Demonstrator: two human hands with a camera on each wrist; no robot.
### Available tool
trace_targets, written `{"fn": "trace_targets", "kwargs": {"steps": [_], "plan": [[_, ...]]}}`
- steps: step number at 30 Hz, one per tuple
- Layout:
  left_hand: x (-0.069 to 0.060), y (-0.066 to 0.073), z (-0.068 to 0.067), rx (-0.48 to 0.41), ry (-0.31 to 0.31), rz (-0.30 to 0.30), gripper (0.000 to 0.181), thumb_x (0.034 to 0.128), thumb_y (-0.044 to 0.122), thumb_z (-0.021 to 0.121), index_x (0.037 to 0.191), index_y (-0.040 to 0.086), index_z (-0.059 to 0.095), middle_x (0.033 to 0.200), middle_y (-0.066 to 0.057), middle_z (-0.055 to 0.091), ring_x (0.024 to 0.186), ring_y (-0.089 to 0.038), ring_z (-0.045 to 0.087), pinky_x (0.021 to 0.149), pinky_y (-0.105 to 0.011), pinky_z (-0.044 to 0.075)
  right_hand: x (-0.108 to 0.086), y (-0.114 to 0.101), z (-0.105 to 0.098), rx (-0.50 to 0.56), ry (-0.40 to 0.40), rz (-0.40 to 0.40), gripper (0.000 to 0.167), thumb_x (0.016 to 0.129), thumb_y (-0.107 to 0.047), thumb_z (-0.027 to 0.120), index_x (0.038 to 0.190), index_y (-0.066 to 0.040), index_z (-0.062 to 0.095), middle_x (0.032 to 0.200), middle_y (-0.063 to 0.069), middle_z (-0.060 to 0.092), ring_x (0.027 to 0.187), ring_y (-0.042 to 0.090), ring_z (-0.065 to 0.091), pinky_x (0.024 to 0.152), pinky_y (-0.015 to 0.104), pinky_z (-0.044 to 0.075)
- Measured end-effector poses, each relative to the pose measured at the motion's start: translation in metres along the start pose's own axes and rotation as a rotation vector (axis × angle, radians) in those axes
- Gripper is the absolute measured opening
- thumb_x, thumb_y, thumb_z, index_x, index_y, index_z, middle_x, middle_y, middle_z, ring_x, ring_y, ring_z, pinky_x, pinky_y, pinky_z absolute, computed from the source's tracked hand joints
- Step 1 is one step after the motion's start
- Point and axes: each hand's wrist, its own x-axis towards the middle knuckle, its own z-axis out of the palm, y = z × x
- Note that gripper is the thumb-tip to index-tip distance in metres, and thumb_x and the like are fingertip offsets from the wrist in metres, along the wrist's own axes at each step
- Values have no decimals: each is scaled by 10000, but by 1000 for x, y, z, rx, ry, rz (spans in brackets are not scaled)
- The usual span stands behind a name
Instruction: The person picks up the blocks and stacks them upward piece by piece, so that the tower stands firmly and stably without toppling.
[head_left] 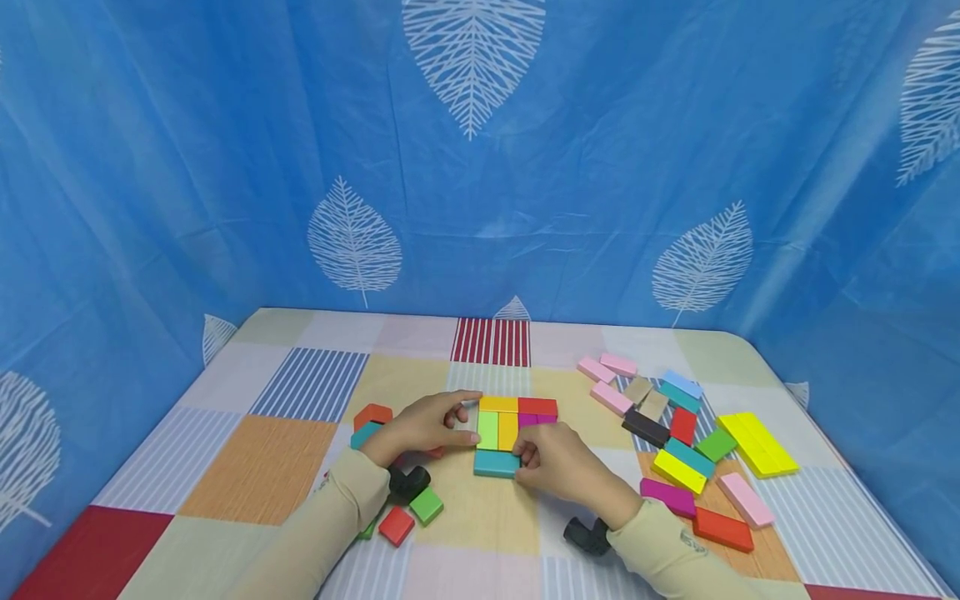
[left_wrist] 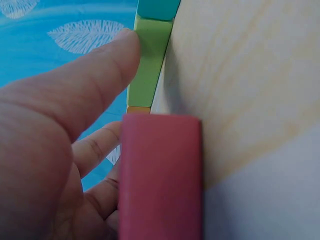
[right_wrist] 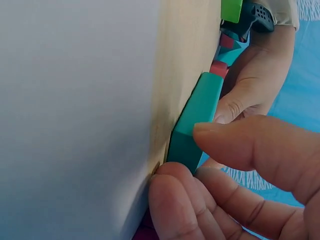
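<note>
My left hand lies along the left side of a flat group of coloured blocks. Its thumb touches the lime green block, and its index finger reaches the yellow-orange block along the top. On the group's right side, my right hand has curled fingers. In the right wrist view its thumb and bent fingers pinch the near end of the teal block, which forms the front row. An orange block, a red block and partly covered purple blocks complete the group.
A loose pile with a black block, pink block and yellow blocks spreads at the right. Near the left forearm lie a red block and green block. A dark red block partly blocks the left wrist view.
</note>
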Motion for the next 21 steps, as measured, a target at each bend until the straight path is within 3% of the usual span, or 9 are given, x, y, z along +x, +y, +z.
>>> {"fn": "trace_targets", "kwargs": {"steps": [4,12,21], "plan": [[0,0,-1,6,-8,1,728,960,275,856,1580,64,536,1019,12,571,866,-130,510,742,-267,434,0,-2,1,-19,17,13,180,804,31,873,908,10,728,769,-7,626,698,119,564,660,228,528],[-2,4,-3,40,-59,-18,1082,745,372,1009,1631,84,458,1102,13,575,957,-155,509,774,-285,471,-1,-4,3,-56,40,14,192,787,32,872,895,5,716,745,-14,590,678,125,537,632,238,502],[-2,6,-2,73,-67,-21,1117,737,400,1008,1641,86,433,1100,17,557,966,-151,507,763,-288,461,-6,3,-10,-43,25,16,180,827,-18,880,904,-32,719,772,-31,612,714,117,554,673,242,522]]}}
